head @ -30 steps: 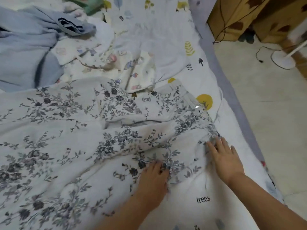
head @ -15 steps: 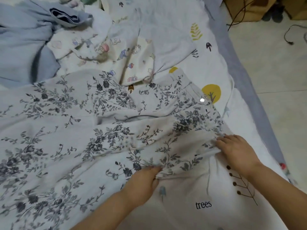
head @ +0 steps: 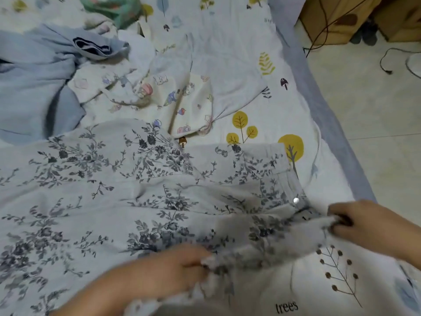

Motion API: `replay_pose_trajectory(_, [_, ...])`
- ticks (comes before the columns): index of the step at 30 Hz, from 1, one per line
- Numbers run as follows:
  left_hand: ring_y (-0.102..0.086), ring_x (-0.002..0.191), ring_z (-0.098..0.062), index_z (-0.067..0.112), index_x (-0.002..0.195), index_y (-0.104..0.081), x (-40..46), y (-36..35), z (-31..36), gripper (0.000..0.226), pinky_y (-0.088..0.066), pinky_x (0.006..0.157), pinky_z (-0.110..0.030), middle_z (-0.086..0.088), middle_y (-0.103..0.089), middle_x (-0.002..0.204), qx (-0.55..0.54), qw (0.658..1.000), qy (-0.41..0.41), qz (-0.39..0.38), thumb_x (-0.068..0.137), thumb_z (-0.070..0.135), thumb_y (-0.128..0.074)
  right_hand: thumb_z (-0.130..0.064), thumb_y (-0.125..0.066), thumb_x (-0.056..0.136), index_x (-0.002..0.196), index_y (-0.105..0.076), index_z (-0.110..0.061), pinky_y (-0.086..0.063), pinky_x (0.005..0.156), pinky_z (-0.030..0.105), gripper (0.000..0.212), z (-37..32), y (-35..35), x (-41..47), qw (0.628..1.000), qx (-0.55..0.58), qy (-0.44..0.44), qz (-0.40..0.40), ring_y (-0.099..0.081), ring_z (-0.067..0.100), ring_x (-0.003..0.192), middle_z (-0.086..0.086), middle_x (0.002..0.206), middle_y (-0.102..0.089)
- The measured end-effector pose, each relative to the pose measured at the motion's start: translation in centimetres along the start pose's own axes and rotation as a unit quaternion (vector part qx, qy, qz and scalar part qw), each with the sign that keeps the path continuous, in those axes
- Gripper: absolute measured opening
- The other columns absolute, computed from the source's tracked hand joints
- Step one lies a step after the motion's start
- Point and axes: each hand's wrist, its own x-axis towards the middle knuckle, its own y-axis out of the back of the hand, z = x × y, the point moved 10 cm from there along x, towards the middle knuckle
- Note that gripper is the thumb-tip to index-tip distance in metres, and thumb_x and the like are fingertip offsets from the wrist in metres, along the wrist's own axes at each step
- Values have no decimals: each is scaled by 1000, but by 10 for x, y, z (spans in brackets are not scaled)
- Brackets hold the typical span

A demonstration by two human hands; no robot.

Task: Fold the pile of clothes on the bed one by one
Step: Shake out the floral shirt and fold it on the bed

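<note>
A pale garment with a grey flower print (head: pixel 141 197) lies spread over the bed and fills the left and middle of the view. My left hand (head: pixel 166 272) grips its near edge at the bottom centre. My right hand (head: pixel 360 224) pinches the same edge at the right, close to a small white button (head: pixel 296 200). The cloth between my two hands is bunched and blurred. Behind it lie a cream garment with cartoon figures (head: pixel 173 94), a light blue garment (head: pixel 34 87) and a green one (head: pixel 116 8).
The bed sheet (head: pixel 262 92) has tree and leaf prints and a grey border along its right edge. Right of the bed is pale tiled floor (head: pixel 376 133) with black cables and a wooden cabinet (head: pixel 341 17) at the top right.
Both hands lay flat on the flowered garment a second ago. They now grip its near edge, the cloth has bunched up between them, and my right hand has shifted to the right.
</note>
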Motion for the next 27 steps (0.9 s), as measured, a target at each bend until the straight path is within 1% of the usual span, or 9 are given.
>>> replay_pose_trajectory(3, [-48,42,4,38,102,-60,5,83,-8,26,-42,43,-10,20,-61,61,2,993,-1,120,95,15,-49,-26,-73,75,58,-51,-20,-32,49,19,29,-8,62,29,981,143,4,131,-39,9,45,-5,45,-43])
replay_pose_trajectory(8, [-43,37,-1,18,74,-64,21,212,-25,15,-37,45,-16,9,-51,42,24,932,7,361,87,11,-62,-24,-79,73,80,-63,-13,-31,49,14,20,-14,106,103,913,291,-27,284,-41,11,56,-6,59,-47])
replay_pose_trajectory(10, [-51,43,-4,17,78,-65,34,239,-30,10,-40,46,-12,7,-59,51,70,901,17,428,88,15,-63,-30,-77,74,109,-58,-10,-39,64,27,44,-14,90,135,901,334,-68,268,-51,20,73,0,78,-55])
replay_pose_trajectory(13, [-58,69,-13,17,98,-62,58,243,-52,14,-49,68,-25,3,-67,83,227,877,96,413,90,29,-59,-32,-70,82,129,-43,-8,-41,84,36,60,-16,40,171,924,310,-123,187,-53,32,104,15,118,-54])
replay_pose_trajectory(15, [-59,77,-15,16,102,-58,68,234,-77,19,-50,73,-30,0,-66,90,273,883,150,350,92,32,-54,-32,-63,88,124,-45,-6,-41,82,38,47,-18,15,182,939,275,-136,158,-53,34,103,14,114,-56])
replay_pose_trajectory(17, [-61,73,-15,14,98,-60,64,239,-89,15,-48,66,-28,0,-67,85,279,880,161,350,95,21,-48,-29,-60,90,104,-48,-10,-42,73,38,26,-17,7,183,939,263,-142,169,-52,32,86,10,92,-55])
replay_pose_trajectory(20, [-53,57,-13,13,83,-63,44,261,-67,15,-37,51,-26,6,-58,64,247,836,64,486,92,11,-51,-22,-59,88,89,-51,-8,-32,62,33,17,-2,24,171,911,262,-169,271,-49,31,77,17,89,-59])
replay_pose_trajectory(23, [-52,70,-24,11,83,-64,48,267,-35,9,-35,59,-30,-4,-60,75,347,769,-12,537,89,12,-57,-23,-62,86,88,-45,-10,-35,65,35,22,9,28,159,887,270,-198,318,-52,35,83,21,95,-59])
replay_pose_trajectory(27, [-47,113,-22,21,115,-57,110,249,-68,27,-31,94,-35,1,-57,117,499,796,81,332,95,34,-44,-36,-66,84,115,-44,-1,-42,73,39,52,10,-5,175,913,280,-231,185,-55,40,102,22,111,-57])
